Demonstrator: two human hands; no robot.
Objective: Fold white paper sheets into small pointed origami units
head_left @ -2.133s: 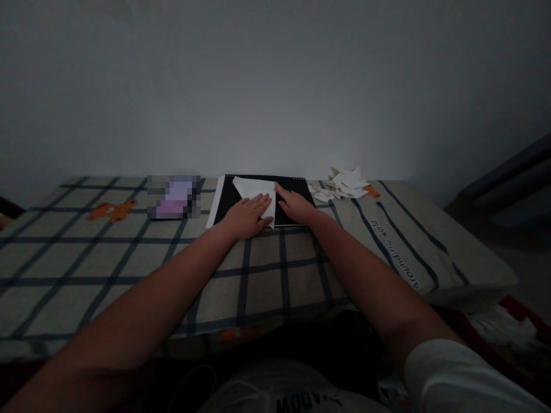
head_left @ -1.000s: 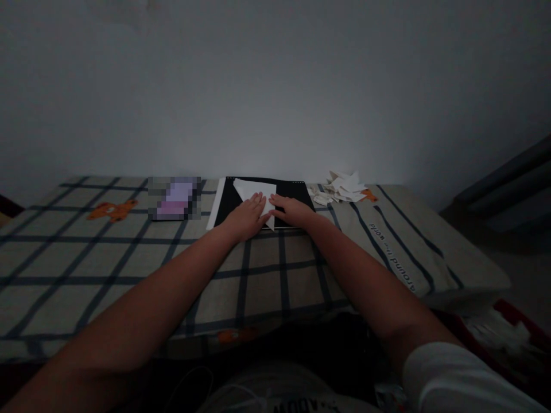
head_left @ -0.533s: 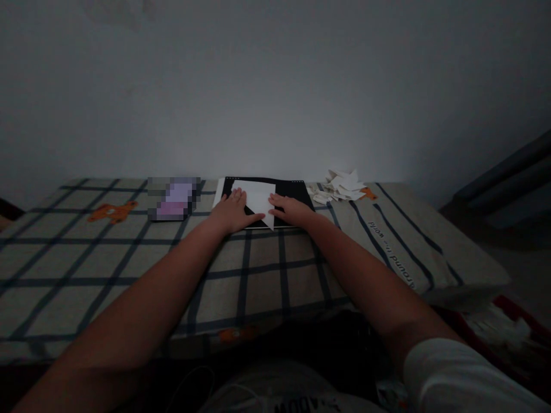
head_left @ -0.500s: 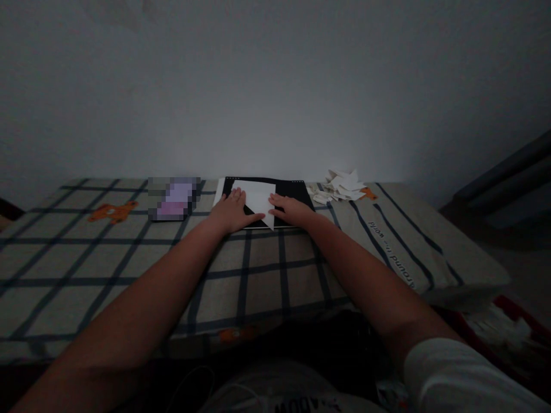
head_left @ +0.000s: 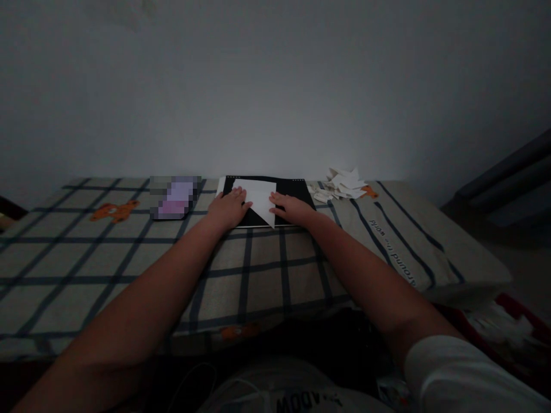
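A sheet of white paper (head_left: pixel 260 198), with a slanted edge and a point toward me, lies on a black pad (head_left: pixel 293 188) with a row of small holes or marks along its far edge. My left hand (head_left: pixel 230 206) rests flat over the paper's left side, fingers stretched out and thumb along the slanted edge. On the right edge of the paper my right hand (head_left: pixel 293 207) lies with its fingertips touching it, fingers extended and apart. Neither hand grips anything. Parts of the pad are hidden under both hands.
A pixelated phone-like object (head_left: pixel 176 198) lies to the left. Several folded white paper pieces (head_left: pixel 344 183) are heaped at right on the checked tablecloth (head_left: pixel 262 275). A wall (head_left: pixel 275 97) rises behind the table. A red container (head_left: pixel 516 327) with whitish contents stands low at right.
My left thumb has drawn back leftward from the middle of the paper to its slanted edge. The right hand and the paper stay almost in place.
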